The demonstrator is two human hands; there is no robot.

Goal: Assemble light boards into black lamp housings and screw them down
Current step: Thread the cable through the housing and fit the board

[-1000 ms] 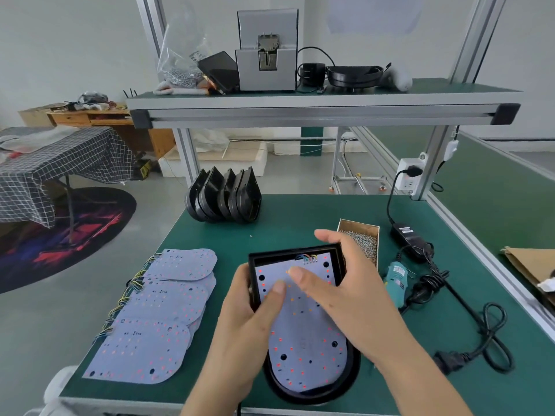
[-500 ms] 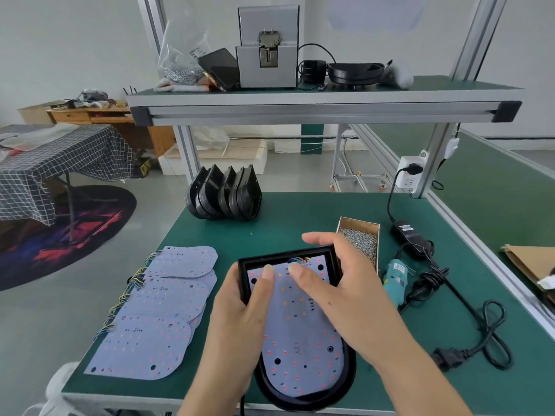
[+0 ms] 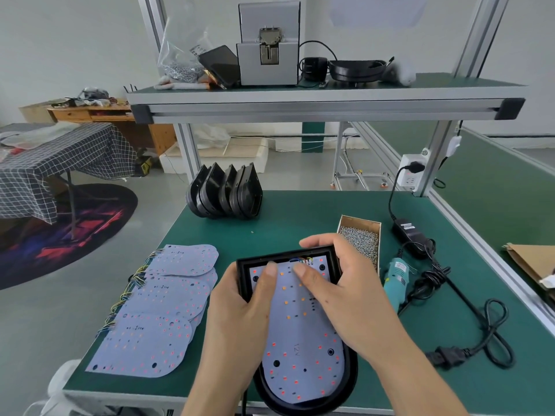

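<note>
Since the earlier frames, both thumbs had crept up toward the square end of the board, and the housing had slid a little leftward on the bench.

A pale lilac, D-shaped LED light board [image 3: 300,349] lay inside a black plastic lamp housing [image 3: 244,279] on the green bench mat [image 3: 300,214]. Its long axis ran from 12 o'clock, the square end with coloured wire leads [image 3: 301,260], down to 6 o'clock, the rounded end at the near bench edge.

The left hand [image 3: 240,322] clasped the housing's 9 o'clock wall, thumb flat on the board near the top corner. The right hand [image 3: 345,295] wrapped the 2 o'clock corner, fingers curled over the far rim and thumb pressing the board just below the leads. Both hands were closed on the work, neither spread wide.

Board and housing lay directly under and between the hands, so seating seemed to be the step in hand, with no screws visible in it yet. For screwing down, the cardboard box of silver screws [image 3: 360,238] at 1 o'clock and the teal electric screwdriver [image 3: 396,279] at 3 o'clock were both nearer the right hand. Spare boards [image 3: 168,298] lay at 9 o'clock, stacked black housings [image 3: 225,193] at 11.
</note>
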